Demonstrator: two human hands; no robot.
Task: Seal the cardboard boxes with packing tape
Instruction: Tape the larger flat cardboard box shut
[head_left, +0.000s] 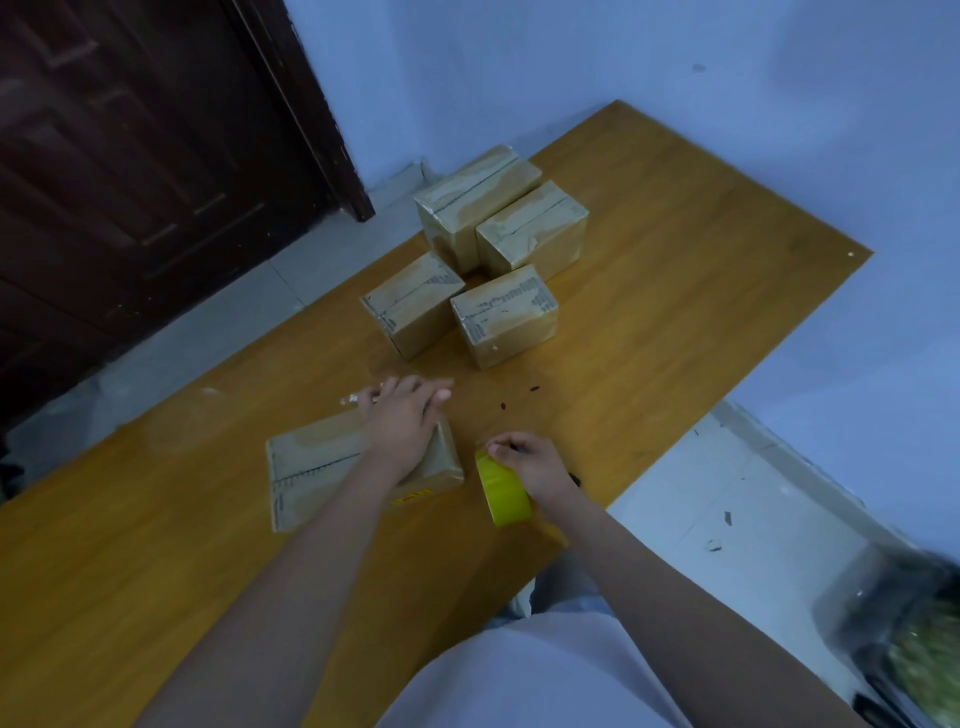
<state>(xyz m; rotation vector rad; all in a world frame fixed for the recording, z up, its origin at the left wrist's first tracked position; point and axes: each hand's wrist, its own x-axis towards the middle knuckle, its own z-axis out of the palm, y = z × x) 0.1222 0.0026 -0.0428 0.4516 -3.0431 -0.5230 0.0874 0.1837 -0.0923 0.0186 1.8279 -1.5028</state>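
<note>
A flat cardboard box (317, 467) lies on the wooden table (675, 291) in front of me. My left hand (402, 423) rests flat on the box's right end, fingers straight and reaching past its far edge. Just right of the box, my right hand (530, 462) grips a yellow roll of packing tape (501, 488), held against the table near the box's right side. Several taped cardboard boxes stand further back: two nearer ones (415, 306) (506, 314) and two behind them (475, 200) (532, 228).
The table's right edge runs close beside my right hand, with tiled floor (727, 499) below. A dark wooden door (130, 182) stands at the left. Small dark scraps (519, 397) lie on the table past my hands. A dark blurred object (904, 623) sits at the lower right.
</note>
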